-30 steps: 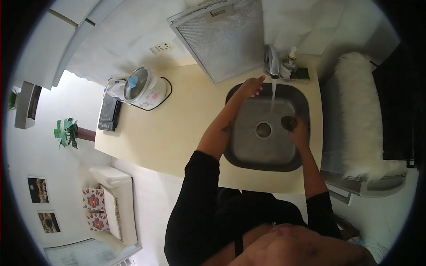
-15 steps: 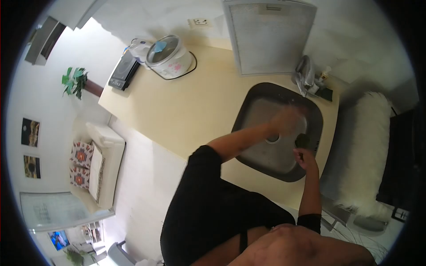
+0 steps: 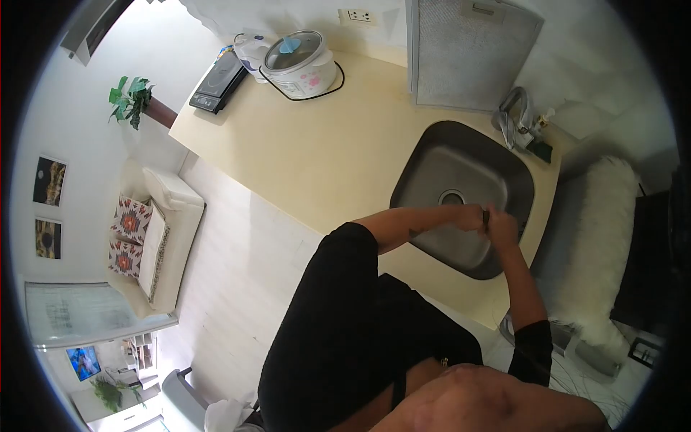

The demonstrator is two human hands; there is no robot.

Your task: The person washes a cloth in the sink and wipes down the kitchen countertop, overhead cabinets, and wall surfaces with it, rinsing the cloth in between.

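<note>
Over the lower right part of the grey sink (image 3: 461, 160), my two hands meet. My left hand (image 3: 471, 217) is closed, and my right hand (image 3: 504, 227) is closed beside it. Between them a small dark green thing (image 3: 486, 219) shows, mostly hidden by the fingers; both hands grip it. The drain (image 3: 452, 198) lies just above my left hand. At the back right corner of the sink stands the faucet (image 3: 524, 115), with no water stream visible.
A white pot with a glass lid (image 3: 302, 72) and a black hot plate (image 3: 219, 81) stand on the counter (image 3: 309, 144). Behind the sink a grey mesh panel (image 3: 471, 61) leans on the wall. A dark green sponge (image 3: 540, 150) and a dispenser (image 3: 545, 119) sit by the faucet.
The water stream from the faucet has stopped. My left hand has moved from the faucet down to my right hand and closed on the dark green thing. The view has shifted.
</note>
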